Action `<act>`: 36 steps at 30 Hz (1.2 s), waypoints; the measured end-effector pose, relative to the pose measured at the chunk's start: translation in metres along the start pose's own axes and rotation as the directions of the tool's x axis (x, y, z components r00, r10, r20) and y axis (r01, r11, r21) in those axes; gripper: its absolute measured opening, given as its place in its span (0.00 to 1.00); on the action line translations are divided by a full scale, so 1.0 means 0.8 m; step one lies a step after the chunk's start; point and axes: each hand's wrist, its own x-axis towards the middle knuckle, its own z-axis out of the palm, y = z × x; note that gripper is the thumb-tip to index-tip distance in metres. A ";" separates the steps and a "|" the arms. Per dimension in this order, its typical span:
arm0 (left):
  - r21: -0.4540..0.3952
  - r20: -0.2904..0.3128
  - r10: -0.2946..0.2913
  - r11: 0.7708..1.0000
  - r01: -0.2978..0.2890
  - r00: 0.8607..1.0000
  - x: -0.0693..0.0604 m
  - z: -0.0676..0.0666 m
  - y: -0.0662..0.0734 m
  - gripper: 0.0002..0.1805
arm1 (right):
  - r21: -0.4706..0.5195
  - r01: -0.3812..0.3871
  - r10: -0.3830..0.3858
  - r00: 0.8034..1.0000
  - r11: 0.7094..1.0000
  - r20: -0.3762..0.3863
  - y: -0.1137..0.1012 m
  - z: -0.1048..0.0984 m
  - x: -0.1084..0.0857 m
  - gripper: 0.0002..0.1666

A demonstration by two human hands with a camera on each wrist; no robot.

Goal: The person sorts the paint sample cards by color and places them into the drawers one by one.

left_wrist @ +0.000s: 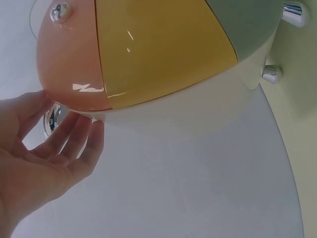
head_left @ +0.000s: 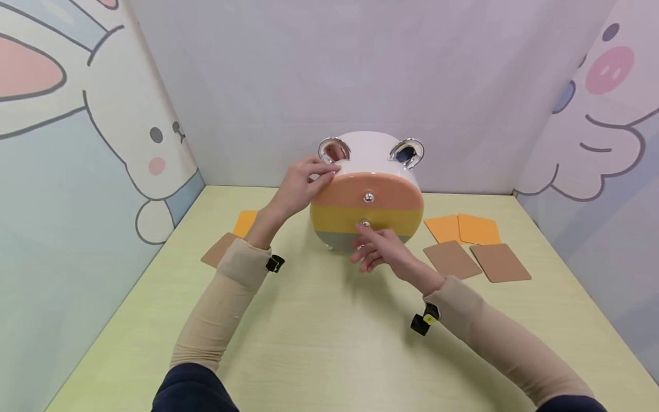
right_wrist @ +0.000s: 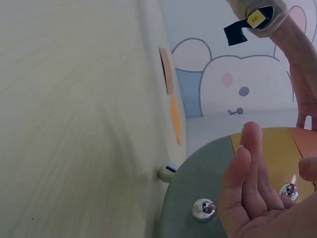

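Note:
A rounded toy drawer cabinet [head_left: 366, 191] stands on the table, its white body topped with two silver ears. Its front has an orange, a yellow and a green drawer, each with a silver knob. My left hand [head_left: 304, 183] rests its fingertips on the cabinet's upper left edge, beside the orange drawer [left_wrist: 69, 59]. In front of the yellow drawer [right_wrist: 272, 153] is my right hand [head_left: 383, 249], fingers extended and loosely bent. Its index fingertip is close to the middle knob [right_wrist: 288, 192]; whether they touch I cannot tell. The green drawer [right_wrist: 190, 183] is partly behind this hand.
Orange cards [head_left: 479, 229] and brown cards [head_left: 500, 263] lie to the right of the cabinet. Another orange card [head_left: 244, 222] and a brown card [head_left: 218, 250] lie to the left, partly behind my left arm. Cartoon-printed panels surround the table [head_left: 309, 355] at the sides.

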 end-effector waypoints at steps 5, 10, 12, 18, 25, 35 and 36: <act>-0.001 0.003 0.005 1.000 -0.005 1.000 0.000 0.002 0.000 0.13 | 0.055 0.058 -0.052 0.993 0.997 -0.103 0.008 0.001 0.007 0.40; -0.003 0.000 0.012 1.000 -0.012 1.000 0.001 0.003 -0.001 0.13 | 0.085 0.120 -0.100 0.974 0.989 -0.205 0.006 0.005 0.012 0.39; -0.003 -0.003 0.016 1.000 -0.016 1.000 0.001 0.003 -0.002 0.13 | 0.075 0.137 -0.116 0.965 0.988 -0.237 0.005 0.007 0.014 0.38; -0.003 -0.004 0.018 1.000 -0.018 1.000 0.001 0.002 -0.002 0.13 | 0.041 0.159 -0.139 0.942 0.986 -0.306 0.004 0.012 0.016 0.34; -0.005 -0.003 0.007 1.000 -0.007 1.000 0.001 0.002 -0.001 0.13 | 0.047 0.148 -0.125 0.937 0.988 -0.327 0.003 0.015 0.016 0.34; -0.013 0.004 -0.007 1.000 0.007 1.000 0.000 0.001 0.000 0.14 | 0.061 0.130 -0.104 0.940 0.990 -0.324 0.003 0.017 0.009 0.33; -0.014 0.004 -0.009 1.000 0.009 1.000 0.000 0.000 0.000 0.14 | 0.063 0.128 -0.101 0.941 0.990 -0.322 0.002 0.017 0.007 0.33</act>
